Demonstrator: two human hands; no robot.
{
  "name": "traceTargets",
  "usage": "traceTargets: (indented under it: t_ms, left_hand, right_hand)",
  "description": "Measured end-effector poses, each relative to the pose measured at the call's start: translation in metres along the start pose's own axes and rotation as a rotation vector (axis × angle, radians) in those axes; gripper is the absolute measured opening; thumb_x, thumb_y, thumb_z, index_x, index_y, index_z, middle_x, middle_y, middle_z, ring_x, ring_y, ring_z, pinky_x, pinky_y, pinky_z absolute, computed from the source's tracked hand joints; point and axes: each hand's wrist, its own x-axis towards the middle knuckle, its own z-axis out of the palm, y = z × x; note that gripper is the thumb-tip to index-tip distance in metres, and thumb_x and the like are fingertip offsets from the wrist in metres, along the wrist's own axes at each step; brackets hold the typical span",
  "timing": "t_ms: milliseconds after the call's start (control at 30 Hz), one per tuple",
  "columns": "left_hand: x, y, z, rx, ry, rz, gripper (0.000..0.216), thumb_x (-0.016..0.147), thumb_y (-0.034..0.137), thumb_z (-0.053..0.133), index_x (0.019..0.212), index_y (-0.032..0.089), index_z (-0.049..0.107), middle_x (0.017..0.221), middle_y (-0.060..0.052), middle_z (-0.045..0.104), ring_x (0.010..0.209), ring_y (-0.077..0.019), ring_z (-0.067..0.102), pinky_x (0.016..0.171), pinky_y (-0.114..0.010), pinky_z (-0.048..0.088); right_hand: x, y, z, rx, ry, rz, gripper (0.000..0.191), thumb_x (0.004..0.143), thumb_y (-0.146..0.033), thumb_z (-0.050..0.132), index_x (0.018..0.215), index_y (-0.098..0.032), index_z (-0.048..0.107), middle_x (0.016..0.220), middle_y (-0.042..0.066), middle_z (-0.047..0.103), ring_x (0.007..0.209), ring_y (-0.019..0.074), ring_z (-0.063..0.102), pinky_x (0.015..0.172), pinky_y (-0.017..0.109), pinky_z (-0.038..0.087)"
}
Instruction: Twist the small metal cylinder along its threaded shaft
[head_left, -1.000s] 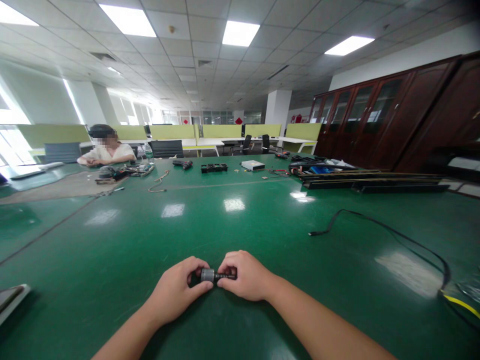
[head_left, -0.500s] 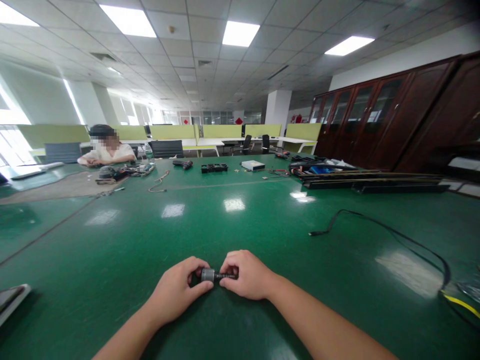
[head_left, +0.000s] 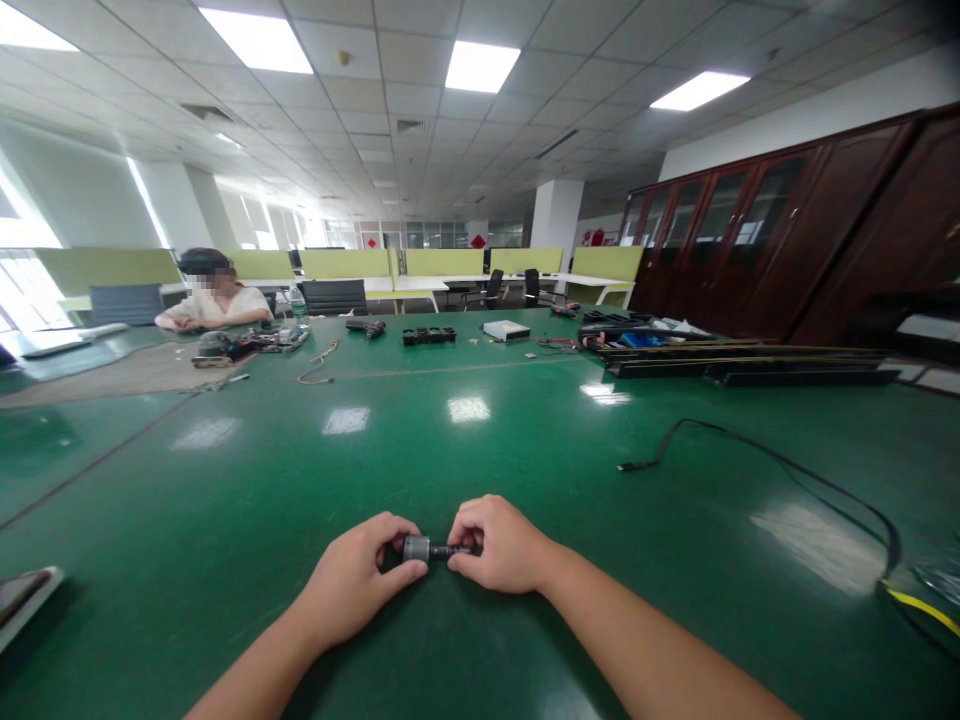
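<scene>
My left hand (head_left: 358, 578) pinches a short grey metal cylinder (head_left: 416, 549) between thumb and fingers, low over the green table. From the cylinder's right end a thin dark rod (head_left: 442, 551), stepped or ridged, runs toward my right hand (head_left: 501, 548). Thumb and fingertips of that hand close around the rod, and its far tip is partly hidden by them. Cylinder and rod lie nearly level in one line. Whether they are one piece or two fitted parts I cannot tell.
A black cable (head_left: 720, 428) curves over the table (head_left: 480, 460) at the right. Farther back are a drill-like tool (head_left: 366, 328), a black slotted part (head_left: 429, 337), a white box (head_left: 506, 330) and long dark rails (head_left: 735, 362). Someone sits at the far left, arms on the table (head_left: 214, 318).
My right hand has shifted slightly right and away from the cylinder, and a bit more rod shows between the hands. My left hand and the cylinder have hardly moved.
</scene>
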Motion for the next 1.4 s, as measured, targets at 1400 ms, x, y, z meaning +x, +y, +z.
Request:
traceTargets:
  t_ms: [1400]
  left_hand:
    - [0.001, -0.002, 0.0, -0.008, 0.001, -0.001, 0.026, 0.082, 0.041, 0.062, 0.102, 0.026, 0.068, 0.089, 0.0, 0.066, 0.076, -0.0174, 0.057, 0.069, -0.026, 0.04]
  right_hand:
    - [0.003, -0.001, 0.001, 0.271, -0.055, 0.088, 0.028, 0.068, -0.009, 0.065, 0.094, -0.016, 0.07, 0.071, -0.002, 0.061, 0.063, 0.0105, 0.054, 0.061, 0.021, 0.044]
